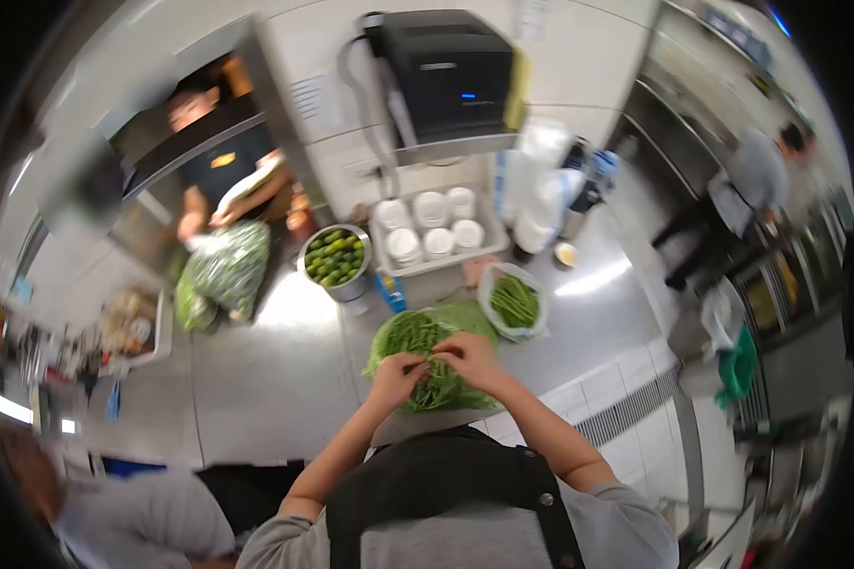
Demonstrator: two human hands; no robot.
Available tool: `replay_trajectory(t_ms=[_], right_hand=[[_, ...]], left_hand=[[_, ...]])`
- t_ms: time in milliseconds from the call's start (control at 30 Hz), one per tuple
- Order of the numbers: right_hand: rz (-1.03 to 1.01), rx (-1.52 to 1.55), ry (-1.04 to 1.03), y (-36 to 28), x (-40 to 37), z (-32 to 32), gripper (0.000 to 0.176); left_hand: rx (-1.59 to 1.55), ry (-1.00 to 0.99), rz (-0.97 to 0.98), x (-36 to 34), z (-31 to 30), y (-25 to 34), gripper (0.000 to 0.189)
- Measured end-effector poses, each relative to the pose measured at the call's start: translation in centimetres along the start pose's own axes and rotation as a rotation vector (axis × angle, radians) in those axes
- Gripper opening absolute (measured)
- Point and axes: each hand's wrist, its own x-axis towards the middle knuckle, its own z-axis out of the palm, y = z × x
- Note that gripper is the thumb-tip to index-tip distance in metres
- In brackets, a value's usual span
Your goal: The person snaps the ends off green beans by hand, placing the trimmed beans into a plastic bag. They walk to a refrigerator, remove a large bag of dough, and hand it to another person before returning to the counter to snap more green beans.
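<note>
Over a heap of green beans (pixel 410 334) on green leaves and a green sheet, my two hands nearly meet. My left hand (pixel 399 379) has its fingers pinched together at the middle of the heap. Close beside it, on the right, my right hand (pixel 467 360) is also pinched. Whatever lies between the fingertips is too small to make out. A white plastic bag (pixel 538 327) holding more green beans (pixel 515 302) stands just behind the heap, to the right.
Behind the heap are a pot of small green fruit (pixel 335 258), a tray (pixel 489 248) of white containers and a black machine (pixel 446 81). A person (pixel 228 161) handles bagged greens (pixel 226 270) at the left. Other people are at lower left (pixel 142 512) and far right (pixel 750 180).
</note>
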Motion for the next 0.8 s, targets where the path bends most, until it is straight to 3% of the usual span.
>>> replay_trajectory(t_ms=[200, 333, 433, 467, 567, 667, 767, 800], right_hand=[[-0.030, -0.012, -0.093, -0.4, 2.3, 0.3, 0.010], [0.169, 0.589, -0.362, 0.7, 3.8, 1.5, 0.011], [0.390, 1.146, -0.435, -0.3, 4.1, 1.3, 0.008], [0.396, 1.129, -0.456, -0.4, 4.4, 1.0, 0.008], [0.222, 0.482, -0.611, 0.6, 5.5, 0.8, 0.003], [-0.248, -0.329, -0.519, 4.9, 5.3, 1.8, 0.012], [-0.060, -0.137, -0.554, 2.6, 4.8, 1.3, 0.020], [-0.124, -0.086, -0.534, 1.5, 4.8, 1.0, 0.020]], left_hand=[[0.164, 0.102, 0.010, -1.1, -2.2, 3.9, 0.016], [-0.134, 0.222, -0.140, -2.9, -1.7, 3.3, 0.017], [-0.190, 0.282, -0.202, -4.0, -1.7, 1.3, 0.019], [-0.278, 0.302, -0.240, -4.5, -1.5, 0.6, 0.020], [-0.491, 0.397, -0.323, -5.3, -1.2, -0.2, 0.024], [-0.631, 0.507, -0.365, -5.0, -1.9, 0.5, 0.025], [-0.872, 0.531, -0.331, -4.5, -2.2, 1.0, 0.025], [-0.954, 0.515, -0.287, -4.1, -2.0, 1.0, 0.024]])
